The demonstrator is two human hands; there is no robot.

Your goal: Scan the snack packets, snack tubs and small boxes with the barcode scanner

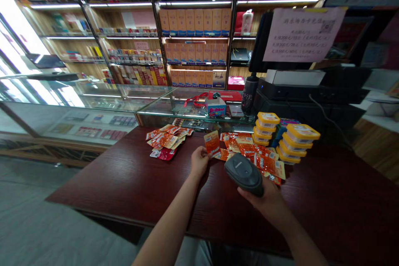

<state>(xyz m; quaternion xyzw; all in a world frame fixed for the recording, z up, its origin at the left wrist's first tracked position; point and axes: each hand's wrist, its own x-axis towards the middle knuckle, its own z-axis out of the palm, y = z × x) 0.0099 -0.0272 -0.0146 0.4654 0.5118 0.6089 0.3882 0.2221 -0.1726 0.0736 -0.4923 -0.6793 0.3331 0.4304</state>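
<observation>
My left hand pinches the lower edge of an orange snack packet, held upright just above the dark wooden table. In my right hand is a black barcode scanner, its head pointing toward the packet. Behind the scanner spreads a pile of similar orange packets. Another heap of orange packets, with a red one at its front, lies to the left of my left hand. My right fingers are partly hidden under the scanner.
Yellow-lidded tubs stand in two stacks, one behind the packets and one to the right. A glass display counter borders the table. A monitor with a paper sign rises at the back right. Shelves hold boxed goods.
</observation>
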